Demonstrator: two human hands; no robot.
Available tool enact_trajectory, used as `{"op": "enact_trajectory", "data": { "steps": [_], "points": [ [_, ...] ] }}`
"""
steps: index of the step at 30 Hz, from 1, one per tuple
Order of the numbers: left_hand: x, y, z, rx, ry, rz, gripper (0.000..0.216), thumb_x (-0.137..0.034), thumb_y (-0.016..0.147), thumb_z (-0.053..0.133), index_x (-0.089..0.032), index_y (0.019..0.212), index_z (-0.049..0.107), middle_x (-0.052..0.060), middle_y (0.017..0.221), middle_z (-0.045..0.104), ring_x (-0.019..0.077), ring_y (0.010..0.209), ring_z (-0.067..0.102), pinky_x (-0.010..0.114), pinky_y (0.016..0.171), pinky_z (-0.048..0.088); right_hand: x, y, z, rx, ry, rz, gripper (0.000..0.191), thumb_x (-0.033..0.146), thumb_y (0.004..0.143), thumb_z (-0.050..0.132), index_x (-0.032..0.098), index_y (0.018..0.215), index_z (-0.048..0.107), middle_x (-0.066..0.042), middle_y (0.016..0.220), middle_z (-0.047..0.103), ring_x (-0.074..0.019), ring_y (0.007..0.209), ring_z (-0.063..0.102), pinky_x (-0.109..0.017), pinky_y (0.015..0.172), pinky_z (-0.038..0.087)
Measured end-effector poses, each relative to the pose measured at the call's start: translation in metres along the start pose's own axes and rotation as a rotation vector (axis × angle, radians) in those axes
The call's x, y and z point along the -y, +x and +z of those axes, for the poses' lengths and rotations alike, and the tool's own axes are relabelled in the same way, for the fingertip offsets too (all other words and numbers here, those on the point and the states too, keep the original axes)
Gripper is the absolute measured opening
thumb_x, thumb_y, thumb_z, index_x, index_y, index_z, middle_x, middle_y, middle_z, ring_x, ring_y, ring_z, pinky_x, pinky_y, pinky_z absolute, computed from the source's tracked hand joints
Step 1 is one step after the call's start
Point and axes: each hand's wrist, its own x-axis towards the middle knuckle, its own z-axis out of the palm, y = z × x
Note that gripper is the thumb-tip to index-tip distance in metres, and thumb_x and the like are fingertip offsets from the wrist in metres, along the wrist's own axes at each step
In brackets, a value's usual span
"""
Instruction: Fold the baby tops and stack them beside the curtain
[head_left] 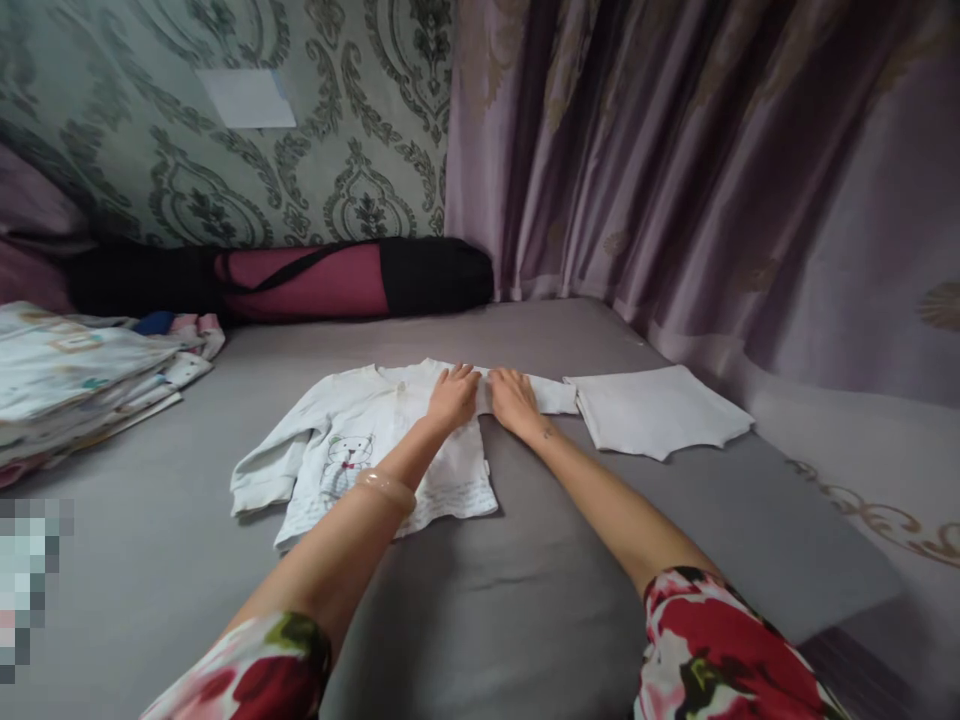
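Note:
A small white long-sleeved shirt (454, 475) with a bear print lies spread out, front up, on the grey bed sheet (495, 620). My left hand (454, 396) rests on it near the shoulder, fingers extended over the cloth. Just to its right, my right hand (513, 398) lies on the upper part of the right-hand sleeve, fingers spread and slightly bent. That sleeve (553, 395) stretches out sideways, its cuff touching a folded white cloth (664, 408). The other sleeve angles down to the left. My left forearm covers part of the shirt's front.
A stack of folded clothes (82, 375) sits at the left. Along the patterned wall lies a long black and maroon bag (307, 280). Purple curtains (675, 150) hang down at the right side of the bed. A blurred-out patch (26, 580) is at the lower left.

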Motion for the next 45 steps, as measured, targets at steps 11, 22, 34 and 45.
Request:
{"op": "enact_trajectory", "data": {
  "steps": [11, 22, 34, 45],
  "points": [
    [0.0, -0.009, 0.002, 0.271, 0.074, -0.114, 0.062, -0.052, 0.098, 0.026, -0.019, 0.151, 0.029, 0.011, 0.161, 0.019, 0.0319, 0.148, 0.013, 0.054, 0.117, 0.011, -0.034, -0.017, 0.005, 0.219, 0.08, 0.05, 0.06, 0.048, 0.1, 0.019, 0.022, 0.153, 0.027, -0.011, 0.16, 0.023, -0.033, 0.146, 0.018, -0.058, 0.115, 0.014],
    [-0.001, 0.009, -0.049, 0.434, -0.152, -0.18, 0.08, -0.063, 0.083, 0.05, -0.018, 0.147, 0.035, 0.014, 0.159, 0.025, 0.0315, 0.145, 0.026, 0.046, 0.115, 0.023, -0.042, -0.017, 0.006, 0.261, -0.042, 0.115, 0.058, 0.044, 0.1, 0.018, 0.027, 0.154, 0.023, -0.009, 0.16, 0.023, -0.0345, 0.146, 0.02, -0.061, 0.113, 0.016],
    [0.187, -0.191, -0.166, -0.01, -0.26, -0.815, 0.038, -0.049, 0.07, 0.054, -0.017, 0.081, 0.069, 0.015, 0.087, 0.071, 0.0294, 0.081, 0.063, 0.036, 0.069, 0.045, 0.064, 0.03, -0.013, 0.241, 0.175, -0.155, 0.058, 0.033, 0.099, 0.021, 0.011, 0.152, 0.027, -0.012, 0.16, 0.021, -0.0229, 0.148, 0.014, -0.049, 0.119, 0.01],
    [0.158, -0.214, -0.172, 0.153, -0.305, -0.94, 0.053, -0.068, 0.051, 0.067, -0.018, 0.07, 0.061, -0.002, 0.054, 0.049, 0.0148, 0.056, 0.045, 0.025, 0.052, 0.028, 0.215, 0.08, 0.027, 0.314, 0.315, -0.375, 0.062, 0.033, 0.099, 0.027, 0.001, 0.152, 0.022, -0.016, 0.161, 0.016, -0.0245, 0.149, 0.01, -0.037, 0.12, 0.008]
  ]
}}
